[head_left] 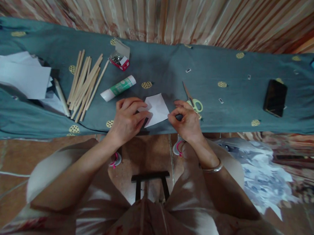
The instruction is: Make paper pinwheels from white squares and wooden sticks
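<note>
A small white piece of paper point(158, 110) is held between my two hands over the near edge of the cloth-covered table. My left hand point(129, 119) pinches its left side between thumb and fingers. At its right corner, my right hand point(185, 120) grips the paper with thumb and forefinger. Just beyond my right hand lies a pair of scissors point(196, 104) with pale green handles, partly hidden by the fingers. A green and white glue stick point(119, 88) rests beyond my left hand.
Left of the glue stick lie several thin wooden sticks point(85, 83) and a stack of white paper point(20, 75). An opened red box point(121, 58) of small metal pieces stands behind. A black phone point(275, 98) is at right. Paper scraps point(263, 174) heap below the table.
</note>
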{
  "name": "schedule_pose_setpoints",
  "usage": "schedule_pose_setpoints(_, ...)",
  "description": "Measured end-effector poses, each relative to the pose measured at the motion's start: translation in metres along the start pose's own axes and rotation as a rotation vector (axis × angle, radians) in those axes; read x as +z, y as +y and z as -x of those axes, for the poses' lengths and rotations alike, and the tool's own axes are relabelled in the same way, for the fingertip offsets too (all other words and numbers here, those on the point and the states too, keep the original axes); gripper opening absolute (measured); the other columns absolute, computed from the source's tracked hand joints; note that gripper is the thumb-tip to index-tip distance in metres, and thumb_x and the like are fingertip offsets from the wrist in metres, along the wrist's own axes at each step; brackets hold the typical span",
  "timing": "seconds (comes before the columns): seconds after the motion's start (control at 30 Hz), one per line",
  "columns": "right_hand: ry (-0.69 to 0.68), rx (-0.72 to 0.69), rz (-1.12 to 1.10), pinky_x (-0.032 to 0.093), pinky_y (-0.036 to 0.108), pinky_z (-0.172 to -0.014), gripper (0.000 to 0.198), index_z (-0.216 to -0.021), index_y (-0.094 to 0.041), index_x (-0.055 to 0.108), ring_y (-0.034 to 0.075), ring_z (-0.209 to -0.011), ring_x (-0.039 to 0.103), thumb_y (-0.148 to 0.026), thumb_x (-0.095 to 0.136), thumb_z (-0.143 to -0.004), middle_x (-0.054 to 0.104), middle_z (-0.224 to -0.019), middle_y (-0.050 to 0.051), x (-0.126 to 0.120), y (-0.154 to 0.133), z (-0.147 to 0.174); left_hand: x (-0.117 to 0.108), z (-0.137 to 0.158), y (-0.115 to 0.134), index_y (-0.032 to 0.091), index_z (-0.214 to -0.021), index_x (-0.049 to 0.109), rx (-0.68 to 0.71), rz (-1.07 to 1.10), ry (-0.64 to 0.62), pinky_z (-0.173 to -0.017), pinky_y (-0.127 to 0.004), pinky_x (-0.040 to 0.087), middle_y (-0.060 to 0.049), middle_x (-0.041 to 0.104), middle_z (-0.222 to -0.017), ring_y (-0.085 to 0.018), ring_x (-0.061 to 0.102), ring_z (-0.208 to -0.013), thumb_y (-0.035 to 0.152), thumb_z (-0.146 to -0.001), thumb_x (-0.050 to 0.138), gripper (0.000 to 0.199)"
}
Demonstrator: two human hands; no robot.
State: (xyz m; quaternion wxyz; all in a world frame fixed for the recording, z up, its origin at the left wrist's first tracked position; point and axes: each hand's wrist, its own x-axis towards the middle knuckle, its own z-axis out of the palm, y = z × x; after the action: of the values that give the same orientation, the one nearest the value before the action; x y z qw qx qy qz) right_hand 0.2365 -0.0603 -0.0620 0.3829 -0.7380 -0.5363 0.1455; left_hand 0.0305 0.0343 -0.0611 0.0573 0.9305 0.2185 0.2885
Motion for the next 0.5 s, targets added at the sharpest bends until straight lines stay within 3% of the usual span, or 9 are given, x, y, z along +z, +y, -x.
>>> schedule_pose_setpoints(0.17, -0.024, -0.012, 0.025, 0.049, 0.045, -0.098, 0.011, -0.063, -0.021, 0.064, 0.025, -0.105, 0.064, -0.018, 0.064, -0.073, 0.066, -0.116, 0.009, 0.004, -0.005, 0.007, -0.001, 0.002, 0.015, 0.02, -0.099, 0.069, 0.083, 0.043, -0.105, -0.082, -0.041, 0.04, -0.007, 0.07, -0.099, -0.025, 0.058, -0.099, 0.039, -0.09, 0.062, 0.021)
schedule_pose_setpoints(0.37, -0.071, -0.007, -0.036, 0.049, 0.045, -0.098, 0.011, -0.065, -0.021, 0.065, 0.024, -0.104, 0.064, -0.025, 0.066, -0.076, 0.066, -0.114, 0.008, -0.004, -0.01, 0.007, 0.006, 0.006, 0.015, 0.018, -0.097, 0.07, 0.103, -0.015, -0.118, -0.069, -0.036, 0.038, -0.007, 0.071, -0.093, -0.022, 0.059, -0.085, 0.025, -0.095, 0.055, 0.017)
schedule_pose_setpoints(0.5, -0.113, -0.028, -0.145, 0.044, 0.046, -0.104, 0.015, -0.083, -0.023, 0.07, 0.023, -0.114, 0.061, -0.017, 0.056, -0.079, 0.064, -0.118, 0.007, -0.012, -0.006, 0.004, 0.006, 0.008, 0.013, 0.017, -0.097, 0.07, 0.084, 0.0, -0.122, -0.067, -0.035, 0.039, -0.008, 0.072, -0.091, -0.02, 0.061, -0.081, 0.024, -0.097, 0.051, 0.02)
